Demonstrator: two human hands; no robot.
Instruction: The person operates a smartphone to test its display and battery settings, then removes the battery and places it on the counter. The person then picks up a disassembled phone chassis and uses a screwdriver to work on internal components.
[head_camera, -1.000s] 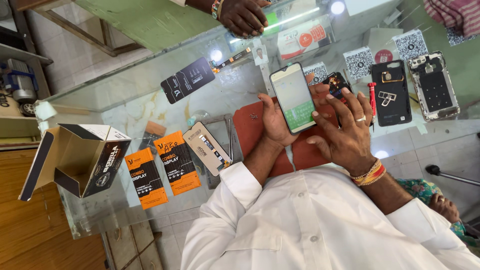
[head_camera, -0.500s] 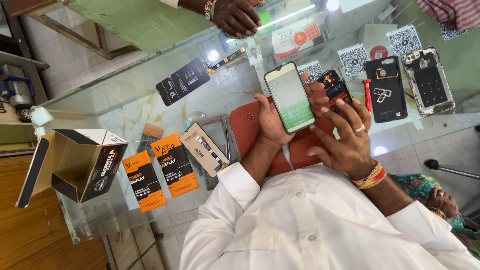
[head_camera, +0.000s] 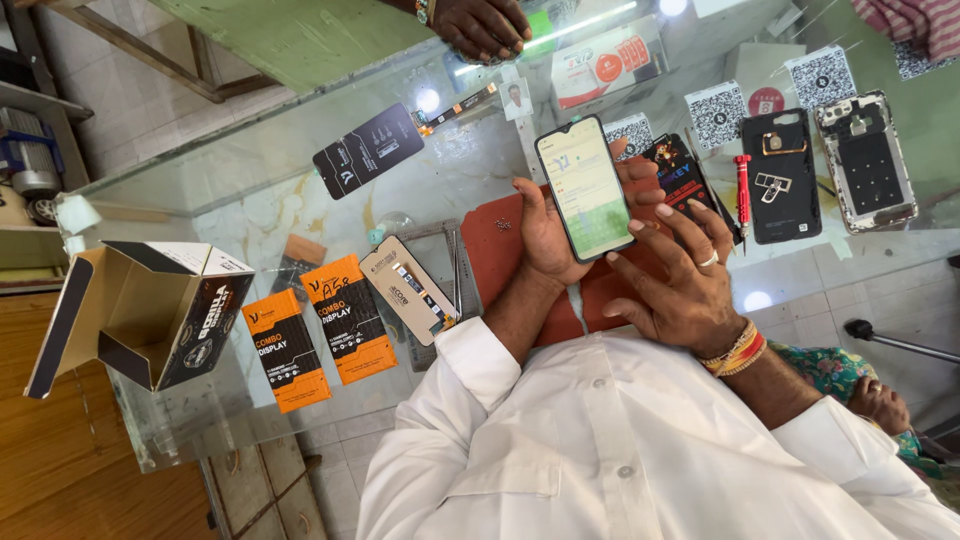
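The left hand (head_camera: 548, 235) grips a smartphone (head_camera: 585, 187), fingers wrapped round its edge, lit screen facing up, held just above a red-brown mat (head_camera: 500, 250) on the glass counter (head_camera: 300, 200). The right hand (head_camera: 680, 285) hovers over the phone's lower end, fingers spread loose, a fingertip at the screen, grasping nothing. Beside the mat lie two orange display packs (head_camera: 318, 330) and an open cardboard box (head_camera: 140, 315). Farther along sit a red screwdriver (head_camera: 743, 195) and a stripped phone back (head_camera: 868, 160). Another person's hand (head_camera: 485, 25) rests at the counter's far edge.

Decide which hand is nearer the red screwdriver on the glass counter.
Right. The right hand is just beside the red screwdriver, not touching it; the left hand holds the phone farther off.
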